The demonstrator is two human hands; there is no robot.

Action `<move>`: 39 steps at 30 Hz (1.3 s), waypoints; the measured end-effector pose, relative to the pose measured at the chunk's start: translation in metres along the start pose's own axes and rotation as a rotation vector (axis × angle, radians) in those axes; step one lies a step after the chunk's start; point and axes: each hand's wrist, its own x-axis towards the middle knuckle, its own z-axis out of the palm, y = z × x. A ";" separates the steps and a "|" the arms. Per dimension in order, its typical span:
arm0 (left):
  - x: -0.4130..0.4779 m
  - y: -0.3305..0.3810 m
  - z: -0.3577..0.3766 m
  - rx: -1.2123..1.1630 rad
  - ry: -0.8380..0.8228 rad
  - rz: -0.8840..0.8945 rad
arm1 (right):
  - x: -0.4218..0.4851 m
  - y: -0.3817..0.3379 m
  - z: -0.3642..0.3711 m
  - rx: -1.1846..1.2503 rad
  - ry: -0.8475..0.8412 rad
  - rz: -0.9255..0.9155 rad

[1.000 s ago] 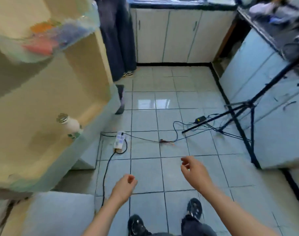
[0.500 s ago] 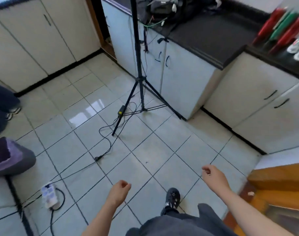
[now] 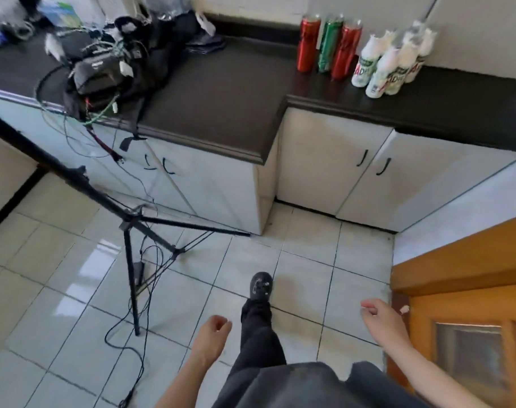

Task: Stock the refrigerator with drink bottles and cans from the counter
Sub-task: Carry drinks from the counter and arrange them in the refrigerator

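Found cans (image 3: 327, 45) and bottles (image 3: 389, 66) upright, bunched at back of worktop (image 3: 221, 92). Observed left hand (image 3: 211, 338) and right hand (image 3: 382, 318) loosely curled, holding nothing, low and well apart from drinks. Judged approach the step in hand. Recommended skirting tripod (image 3: 131, 278), gripping front bottles first, one per hand.

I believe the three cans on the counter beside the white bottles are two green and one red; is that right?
Not quite: the head view shows two red cans with one green can between them, on the counter beside the white bottles.
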 end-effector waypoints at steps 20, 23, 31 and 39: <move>0.227 0.337 -0.028 0.593 -0.414 0.379 | 0.137 -0.099 -0.079 0.155 0.086 0.363; 0.240 0.353 -0.011 0.531 -0.467 0.271 | 0.177 -0.103 -0.112 0.098 0.058 0.325; 0.253 0.462 0.004 0.287 -0.322 0.247 | 0.291 -0.183 -0.228 -0.072 0.024 -0.047; 0.246 0.579 -0.058 -0.363 0.274 0.537 | 0.329 -0.343 -0.284 0.053 0.192 -0.711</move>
